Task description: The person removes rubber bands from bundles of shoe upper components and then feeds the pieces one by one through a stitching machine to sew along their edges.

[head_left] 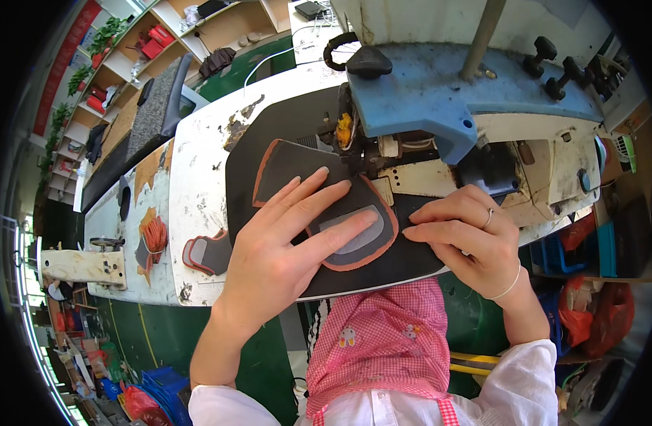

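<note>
My left hand [287,238] lies with its fingers spread on a dark grey cut piece [354,206] with an orange-red edge and a lighter grey oval patch [356,231]. The piece rests on a black mat, its far edge against the machine's working head [358,160]. At the piece's right side, just off its edge, my right hand [471,234] is closed, thumb and fingertips pressed together low over the mat. Whatever the pinch holds, if anything, is too small to make out. A ring and a thin bracelet show on that hand.
A blue machine arm [411,85] with black knobs overhangs the white worktable [198,156]. More orange-edged pieces [207,253] lie left of my hand, with a tied orange bundle [154,234] on the neighbouring table. Red bags [578,312] and blue crates stand at right.
</note>
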